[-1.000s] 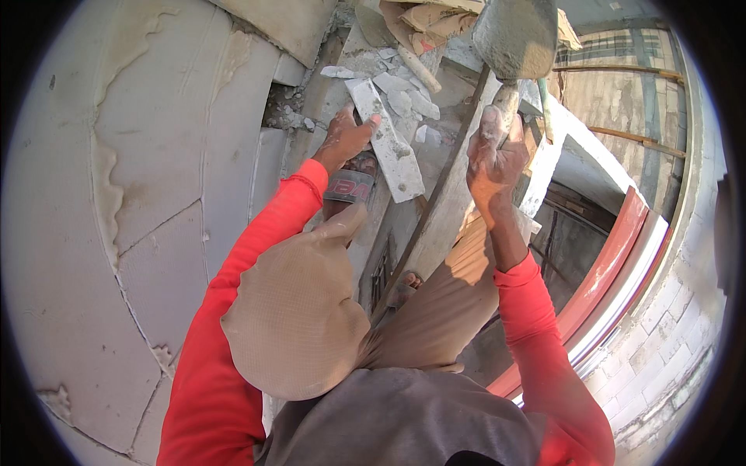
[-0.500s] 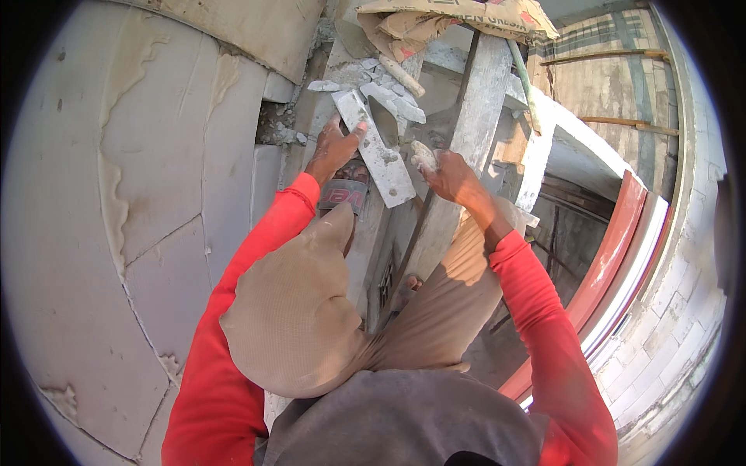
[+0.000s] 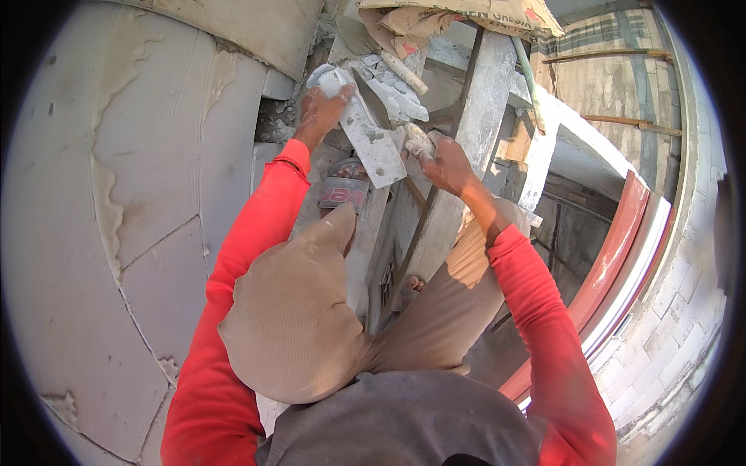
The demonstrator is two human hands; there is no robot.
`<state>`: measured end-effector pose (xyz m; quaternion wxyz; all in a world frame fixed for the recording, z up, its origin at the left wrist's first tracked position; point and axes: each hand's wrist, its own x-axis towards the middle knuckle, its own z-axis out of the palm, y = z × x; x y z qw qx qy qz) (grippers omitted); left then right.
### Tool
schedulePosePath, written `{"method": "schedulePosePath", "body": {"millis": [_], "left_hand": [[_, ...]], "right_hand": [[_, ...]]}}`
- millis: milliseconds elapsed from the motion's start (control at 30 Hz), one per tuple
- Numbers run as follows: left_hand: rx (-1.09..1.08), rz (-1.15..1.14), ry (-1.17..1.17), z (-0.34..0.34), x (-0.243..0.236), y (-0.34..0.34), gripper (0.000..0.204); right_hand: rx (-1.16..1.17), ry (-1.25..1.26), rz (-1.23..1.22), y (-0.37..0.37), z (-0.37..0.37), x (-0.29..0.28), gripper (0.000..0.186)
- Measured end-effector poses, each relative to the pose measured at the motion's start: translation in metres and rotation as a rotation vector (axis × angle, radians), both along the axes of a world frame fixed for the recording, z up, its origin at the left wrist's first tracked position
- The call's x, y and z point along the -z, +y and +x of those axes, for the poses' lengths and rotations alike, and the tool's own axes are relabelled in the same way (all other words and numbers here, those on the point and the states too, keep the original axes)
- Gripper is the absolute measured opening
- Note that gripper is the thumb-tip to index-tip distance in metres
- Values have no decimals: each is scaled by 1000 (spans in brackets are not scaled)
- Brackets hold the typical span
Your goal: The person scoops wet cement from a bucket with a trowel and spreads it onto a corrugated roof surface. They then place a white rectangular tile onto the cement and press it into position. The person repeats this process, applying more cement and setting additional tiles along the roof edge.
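Note:
My left hand (image 3: 323, 114) is closed at the upper end of a long, pale grey-white strip of slab (image 3: 375, 147); the thumb lies over its top and the other fingers are partly hidden. My right hand (image 3: 448, 165) grips the crusted handle of a trowel (image 3: 372, 98). The trowel's dark pointed blade lies along the strip's right side, pointing away from me. Broken white pieces (image 3: 400, 97) are heaped just beyond the blade. Below the strip, my left foot shows in a grey strapped sandal (image 3: 344, 190).
A weathered beam (image 3: 480, 109) runs beside my right hand, with a gap beneath and beyond it. Crumpled paper sacks (image 3: 458, 19) lie at the far end. Large grey panels (image 3: 163, 155) stretch along the left. A red-and-white edge (image 3: 614, 264) curves at right.
My left hand has moved away from me toward the strip's far end, and the strip has shifted slightly the same way. The trowel has moved slightly up and left with my right hand.

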<state>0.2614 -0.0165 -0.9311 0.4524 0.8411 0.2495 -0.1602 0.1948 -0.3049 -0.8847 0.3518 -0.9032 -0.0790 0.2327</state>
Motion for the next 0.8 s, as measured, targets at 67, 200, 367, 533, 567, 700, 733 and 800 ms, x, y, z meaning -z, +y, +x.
{"method": "schedulePosePath", "body": {"millis": [67, 200, 367, 533, 567, 700, 733, 800], "left_hand": [[50, -170, -38, 0, 11, 10, 68], [15, -296, 38, -2, -7, 2, 67], [-6, 11, -1, -1, 8, -4, 64], [-23, -316, 6, -9, -4, 0, 62], [-29, -331, -17, -4, -7, 0, 62], [33, -324, 47, -2, -6, 0, 65], [12, -271, 14, 10, -6, 7, 67], [-15, -191, 33, -3, 5, 5, 71]], "right_hand": [[77, -84, 44, 9, 16, -29, 39], [542, -89, 572, 28, 33, -128, 39], [-8, -452, 94, 4, 7, 59, 36], [297, -236, 259, 24, 46, -62, 38], [272, -231, 231, 23, 39, -49, 39], [-28, -96, -17, 2, 0, 74, 44], [-5, -114, 43, 8, 22, 47, 45], [100, -172, 127, 26, 51, -23, 45]]}}
